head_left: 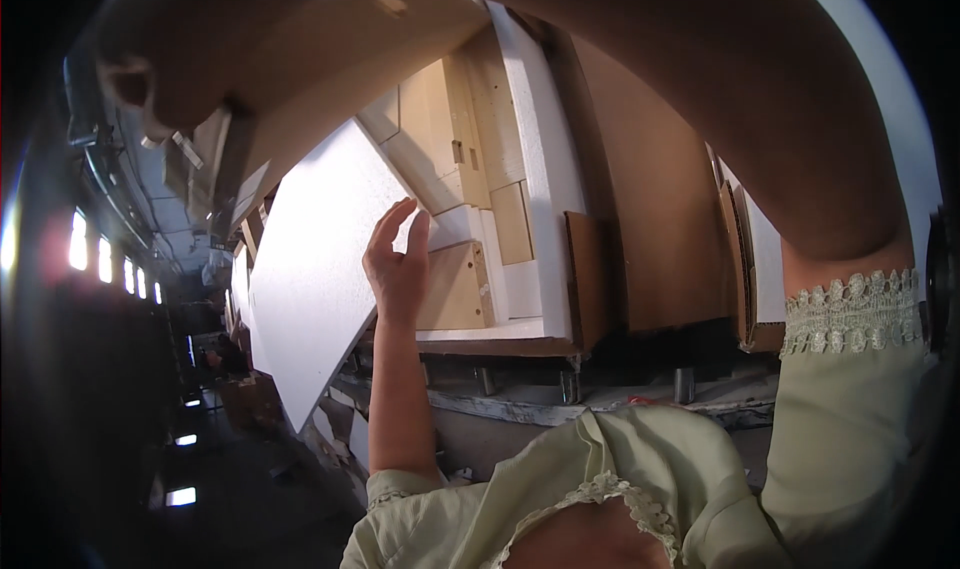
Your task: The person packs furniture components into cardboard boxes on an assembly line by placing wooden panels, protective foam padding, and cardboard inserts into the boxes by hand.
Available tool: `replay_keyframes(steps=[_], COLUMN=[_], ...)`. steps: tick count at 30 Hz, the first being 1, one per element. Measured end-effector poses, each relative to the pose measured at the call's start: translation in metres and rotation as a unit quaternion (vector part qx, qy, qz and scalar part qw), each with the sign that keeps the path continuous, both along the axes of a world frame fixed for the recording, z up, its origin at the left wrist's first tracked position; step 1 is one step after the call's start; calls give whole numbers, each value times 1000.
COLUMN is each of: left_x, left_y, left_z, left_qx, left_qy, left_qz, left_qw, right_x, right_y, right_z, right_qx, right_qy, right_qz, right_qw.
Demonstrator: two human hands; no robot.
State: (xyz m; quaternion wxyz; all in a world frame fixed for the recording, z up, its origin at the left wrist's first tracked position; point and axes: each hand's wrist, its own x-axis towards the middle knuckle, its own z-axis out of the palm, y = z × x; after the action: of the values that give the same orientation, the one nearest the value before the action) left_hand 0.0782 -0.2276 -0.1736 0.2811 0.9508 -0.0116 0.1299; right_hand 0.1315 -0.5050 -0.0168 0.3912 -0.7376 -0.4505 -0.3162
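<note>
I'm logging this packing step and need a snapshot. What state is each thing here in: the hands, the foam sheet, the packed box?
left hand: open, fingers up, palm flat on the sheet's edge.
right hand: raised overhead at the upper left, grip blurred.
white foam sheet: tilted, leaning over the box.
open box: open, filled with white foam and cardboard blocks.
cardboard blocks: seated among the foam pieces.

A large white foam sheet point(315, 269) stands tilted, its upper edge leaning toward the stacked packing behind it and its lower corner pointing down toward the floor. Its face is flat, lightly textured and brightly lit. Its right edge seems to rest against the foam-and-cardboard block point(490, 219).
</note>
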Motion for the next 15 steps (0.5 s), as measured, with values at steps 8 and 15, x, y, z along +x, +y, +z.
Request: replay_keyframes(steps=[8,15], left_x=[-58,-95], left_y=[138,243], left_z=[-45,-49], left_qx=[85,81], left_qy=[-126,-207], left_qz=[24,51], left_qw=[988,974], right_x=[10,-70], right_y=[57,88], right_z=[-87,-200], right_qx=[-75,-236], right_qy=[-58,4], right_qz=[4,-65], right_qw=[995,970])
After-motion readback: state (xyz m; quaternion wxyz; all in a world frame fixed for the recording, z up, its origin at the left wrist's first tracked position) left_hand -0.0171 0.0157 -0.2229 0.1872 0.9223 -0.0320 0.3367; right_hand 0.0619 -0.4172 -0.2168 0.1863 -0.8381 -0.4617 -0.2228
